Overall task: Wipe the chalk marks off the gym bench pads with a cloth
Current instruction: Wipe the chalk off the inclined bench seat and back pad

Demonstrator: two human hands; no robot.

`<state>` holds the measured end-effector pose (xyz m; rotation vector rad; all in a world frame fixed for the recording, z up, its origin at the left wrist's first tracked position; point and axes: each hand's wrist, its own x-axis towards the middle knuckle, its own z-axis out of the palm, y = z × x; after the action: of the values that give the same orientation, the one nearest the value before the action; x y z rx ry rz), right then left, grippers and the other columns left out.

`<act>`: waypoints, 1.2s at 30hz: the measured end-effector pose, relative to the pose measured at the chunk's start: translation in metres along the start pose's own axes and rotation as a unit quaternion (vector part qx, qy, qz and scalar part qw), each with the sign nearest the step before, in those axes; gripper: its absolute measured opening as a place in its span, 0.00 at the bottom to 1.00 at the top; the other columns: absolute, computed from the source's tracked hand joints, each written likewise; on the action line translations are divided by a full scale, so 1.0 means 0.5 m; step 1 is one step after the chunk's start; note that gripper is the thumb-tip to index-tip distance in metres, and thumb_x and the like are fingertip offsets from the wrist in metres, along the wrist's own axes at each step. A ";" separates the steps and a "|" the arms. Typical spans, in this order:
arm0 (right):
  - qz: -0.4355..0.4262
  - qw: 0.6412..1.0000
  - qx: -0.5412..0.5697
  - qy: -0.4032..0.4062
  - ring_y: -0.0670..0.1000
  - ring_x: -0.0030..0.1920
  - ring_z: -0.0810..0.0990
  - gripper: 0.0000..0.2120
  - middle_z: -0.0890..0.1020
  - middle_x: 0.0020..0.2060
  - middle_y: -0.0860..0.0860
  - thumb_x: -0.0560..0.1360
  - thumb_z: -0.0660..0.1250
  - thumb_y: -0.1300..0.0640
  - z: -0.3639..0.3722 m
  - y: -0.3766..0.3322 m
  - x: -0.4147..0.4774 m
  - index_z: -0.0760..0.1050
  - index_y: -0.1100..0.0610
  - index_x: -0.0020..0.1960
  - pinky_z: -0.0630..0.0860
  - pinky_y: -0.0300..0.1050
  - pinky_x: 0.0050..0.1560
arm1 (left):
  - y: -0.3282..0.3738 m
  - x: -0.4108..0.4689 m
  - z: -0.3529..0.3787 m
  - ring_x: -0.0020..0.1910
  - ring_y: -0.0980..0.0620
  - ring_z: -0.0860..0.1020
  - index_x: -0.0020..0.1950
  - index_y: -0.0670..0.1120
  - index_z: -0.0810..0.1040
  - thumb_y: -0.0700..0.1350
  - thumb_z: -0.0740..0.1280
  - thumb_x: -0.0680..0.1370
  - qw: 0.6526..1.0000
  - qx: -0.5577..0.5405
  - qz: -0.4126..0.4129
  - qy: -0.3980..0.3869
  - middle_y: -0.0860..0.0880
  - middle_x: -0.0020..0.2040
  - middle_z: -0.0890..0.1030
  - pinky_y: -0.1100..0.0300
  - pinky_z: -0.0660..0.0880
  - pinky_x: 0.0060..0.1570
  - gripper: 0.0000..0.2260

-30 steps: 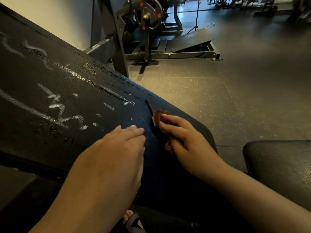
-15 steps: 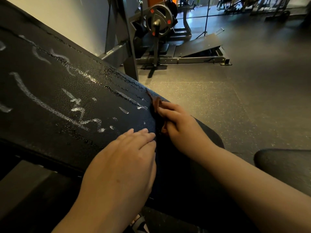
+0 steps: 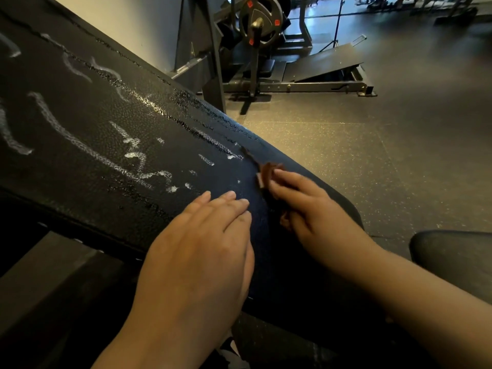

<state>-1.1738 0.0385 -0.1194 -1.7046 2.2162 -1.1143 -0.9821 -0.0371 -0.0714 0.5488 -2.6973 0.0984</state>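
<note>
A black, inclined bench pad (image 3: pixel 87 123) fills the left half of the view. White chalk marks (image 3: pixel 133 155) streak across it, some wet and shiny. My right hand (image 3: pixel 306 206) presses a small dark brown cloth (image 3: pixel 266 174) onto the pad near its lower right end, just right of the last small chalk flecks. Most of the cloth is hidden under my fingers. My left hand (image 3: pixel 202 251) lies flat on the pad beside it, fingers together, holding nothing.
A second black pad (image 3: pixel 452 259) shows at the right edge. Behind stands a plate-loaded machine (image 3: pixel 258 25) with a slanted foot platform (image 3: pixel 322 62) on a dark rubber floor (image 3: pixel 372 155). A pale wall is at the top left.
The view has shifted, so more of the chalked pad shows on the left. My right hand with the cloth slid slightly along the pad; my left hand stayed flat.
</note>
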 end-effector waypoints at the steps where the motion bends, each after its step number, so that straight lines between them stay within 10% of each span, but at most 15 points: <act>1: 0.037 0.999 0.011 0.020 0.44 0.75 0.60 0.27 0.62 0.77 0.39 0.79 0.61 0.65 0.000 0.007 0.012 0.69 0.46 0.75 0.62 0.40 0.76 | 0.000 -0.002 0.001 0.63 0.50 0.79 0.57 0.43 0.85 0.43 0.65 0.76 1.000 0.000 0.001 0.002 0.48 0.60 0.83 0.49 0.72 0.68 0.13; 4: 0.062 0.998 0.004 0.017 0.42 0.76 0.57 0.26 0.61 0.77 0.39 0.80 0.58 0.63 0.011 -0.022 0.003 0.69 0.45 0.75 0.49 0.24 0.70 | -0.002 -0.004 0.005 0.63 0.50 0.79 0.56 0.43 0.85 0.43 0.65 0.76 1.000 -0.003 0.006 0.012 0.47 0.60 0.83 0.48 0.72 0.67 0.13; 9: -0.059 0.997 -0.010 -0.040 0.42 0.75 0.61 0.26 0.64 0.76 0.40 0.77 0.60 0.61 0.012 -0.047 -0.057 0.71 0.47 0.74 0.58 0.34 0.74 | 0.000 -0.002 0.007 0.64 0.49 0.79 0.56 0.43 0.85 0.43 0.65 0.76 1.000 -0.001 0.005 0.015 0.47 0.59 0.83 0.47 0.72 0.68 0.13; 15: 0.053 0.998 0.001 0.023 0.32 0.71 0.55 0.26 0.61 0.72 0.34 0.80 0.60 0.65 0.006 -0.029 -0.023 0.70 0.46 0.74 0.46 0.17 0.65 | -0.001 -0.005 0.005 0.64 0.49 0.79 0.56 0.42 0.85 0.42 0.64 0.76 1.000 -0.003 0.009 0.013 0.47 0.60 0.83 0.46 0.73 0.66 0.13; 22: -0.070 0.997 -0.008 -0.035 0.42 0.74 0.64 0.26 0.66 0.75 0.40 0.76 0.54 0.53 0.010 -0.044 -0.106 0.72 0.48 0.73 0.60 0.32 0.72 | 0.001 -0.005 0.003 0.64 0.49 0.79 0.57 0.43 0.84 0.43 0.63 0.77 1.000 -0.004 0.008 0.009 0.47 0.60 0.83 0.47 0.73 0.67 0.15; 27: 0.088 0.996 0.008 0.032 0.40 0.74 0.60 0.27 0.61 0.69 0.32 0.79 0.60 0.66 0.004 -0.005 -0.053 0.70 0.46 0.73 0.50 0.16 0.62 | -0.001 -0.010 0.004 0.64 0.50 0.79 0.56 0.43 0.85 0.42 0.64 0.77 1.000 -0.010 0.010 0.011 0.48 0.61 0.83 0.47 0.72 0.67 0.13; 36: -0.054 0.999 -0.003 -0.007 0.38 0.73 0.64 0.25 0.67 0.74 0.38 0.77 0.59 0.62 0.010 -0.013 -0.114 0.74 0.49 0.72 0.58 0.26 0.70 | 0.000 -0.011 0.006 0.65 0.49 0.78 0.58 0.42 0.84 0.43 0.64 0.77 1.000 -0.001 0.015 0.010 0.47 0.61 0.83 0.46 0.72 0.67 0.13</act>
<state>-1.1461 0.0855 -0.1372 -1.8487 2.1447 -1.1152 -0.9787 -0.0357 -0.0763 0.5053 -2.6868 0.1089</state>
